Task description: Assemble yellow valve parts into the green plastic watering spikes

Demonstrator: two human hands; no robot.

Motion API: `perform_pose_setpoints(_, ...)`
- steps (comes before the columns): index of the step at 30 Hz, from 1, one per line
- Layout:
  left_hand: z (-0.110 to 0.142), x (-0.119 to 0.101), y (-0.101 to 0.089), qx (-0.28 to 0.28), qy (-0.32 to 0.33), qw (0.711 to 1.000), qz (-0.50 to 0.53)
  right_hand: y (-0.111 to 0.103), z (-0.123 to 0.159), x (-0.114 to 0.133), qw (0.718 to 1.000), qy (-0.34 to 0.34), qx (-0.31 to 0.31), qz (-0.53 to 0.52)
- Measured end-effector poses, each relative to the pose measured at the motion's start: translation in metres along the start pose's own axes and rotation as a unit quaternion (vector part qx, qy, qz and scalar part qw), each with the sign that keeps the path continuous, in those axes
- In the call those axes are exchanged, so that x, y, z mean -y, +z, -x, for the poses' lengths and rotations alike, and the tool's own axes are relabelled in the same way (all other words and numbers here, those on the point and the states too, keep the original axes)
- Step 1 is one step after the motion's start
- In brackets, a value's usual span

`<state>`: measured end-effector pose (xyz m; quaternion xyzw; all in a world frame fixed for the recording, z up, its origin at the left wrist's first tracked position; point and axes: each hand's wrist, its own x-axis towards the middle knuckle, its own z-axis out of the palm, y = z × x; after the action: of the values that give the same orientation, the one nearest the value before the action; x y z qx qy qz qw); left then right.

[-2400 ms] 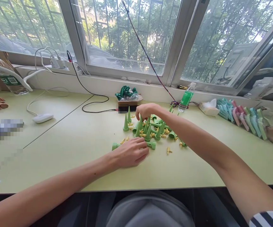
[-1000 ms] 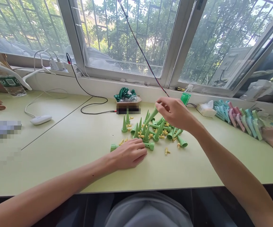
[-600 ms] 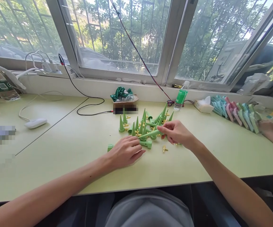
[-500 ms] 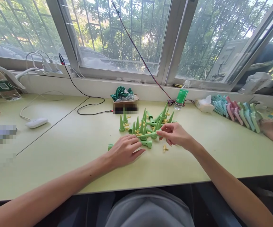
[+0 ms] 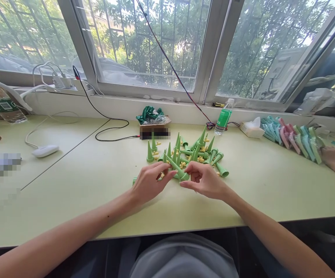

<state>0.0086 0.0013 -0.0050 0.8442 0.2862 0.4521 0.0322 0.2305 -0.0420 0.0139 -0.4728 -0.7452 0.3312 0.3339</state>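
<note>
A green plastic plant-watering spike slants between my hands, its tip up and to the left and its wide capped end toward my right hand. My left hand closes thumb and fingertips at the spike's side. My right hand has thumb and bent index finger at the wide end. Just beyond lie more green spikes, some upright on their caps, some on their sides. Small yellow valve pieces are scattered among them. A green part shows partly behind my left hand.
A cardboard box with green plastic stands behind the pile, near a water bottle and a tissue pack. Bagged coloured items sit at right beside another person's hand. A white mouse-like device lies left.
My right hand has come down and toward me, and the spike has turned from nearly level to a steep slant. My left hand has lifted off the table and curled its fingers at the spike.
</note>
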Motion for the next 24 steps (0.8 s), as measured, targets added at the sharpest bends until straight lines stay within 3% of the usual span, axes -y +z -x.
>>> perform_pose_setpoints(4, -0.004, -0.003, 0.002, 0.039, -0.103, 0.986, 0.125, 0.015, 0.002, -0.012, 0.985, -0.105, -0.017, 0.139)
perform_pose_setpoints(8, -0.008, -0.005, -0.002, 0.074, -0.168, 0.963, 0.198, 0.019, 0.0, -0.021, 0.966, -0.194, -0.022, 0.169)
perform_pose_setpoints(11, -0.01, -0.001, -0.007, 0.076, -0.188, 0.96, 0.191, 0.01, -0.003, -0.024, 0.958, -0.218, -0.088, 0.163)
perform_pose_setpoints(13, -0.01, 0.003, -0.01, 0.091, -0.18, 0.964, 0.171, -0.001, -0.005, -0.026, 0.955, -0.207, -0.133, 0.168)
perform_pose_setpoints(19, -0.009, 0.01, -0.01, 0.152, -0.108, 0.976, 0.109, -0.031, -0.008, -0.038, 0.96, -0.146, -0.184, 0.149)
perform_pose_setpoints(24, -0.008, 0.005, -0.008, 0.166, -0.044, 0.984, 0.054, -0.032, -0.009, -0.043, 0.97, -0.132, -0.137, 0.15)
